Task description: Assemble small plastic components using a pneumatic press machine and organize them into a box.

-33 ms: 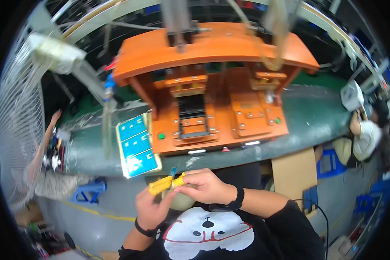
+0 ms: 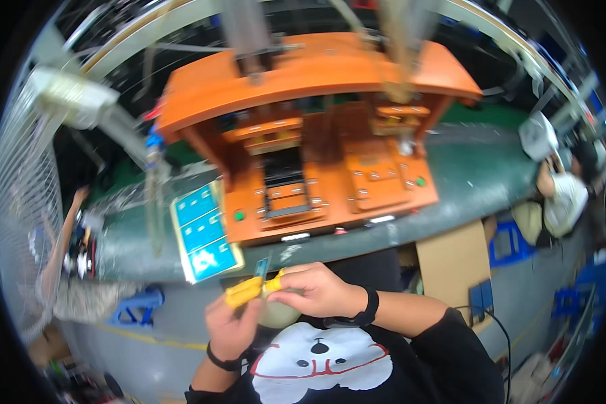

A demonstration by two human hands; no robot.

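Observation:
My left hand (image 2: 232,326) is closed, its thumb and yellow-covered finger pinching a small thin blue strip (image 2: 262,267) that sticks up between my hands. Right beside it, my right hand (image 2: 316,289) is also closed, thumb against a yellow-covered fingertip. The fingers hide whatever that right pinch holds. Both hands meet in front of my shirt, just short of the green bench (image 2: 131,259). Beyond them stands an orange press fixture (image 2: 330,222) with two stations, a black insert in the left one. At its left lies a pale sheet with three blue panels (image 2: 203,230).
A white fan (image 2: 27,195) stands at the left, near another person's arm (image 2: 67,229). To the right are a cardboard sheet (image 2: 451,262), a blue stool (image 2: 508,244) and a seated person (image 2: 562,198). Another blue stool (image 2: 138,306) is at lower left.
The fixture and bench have shifted left in the picture as the view turned. My hands stay together, the left slightly further left, and more of the blue strip shows above the fingers.

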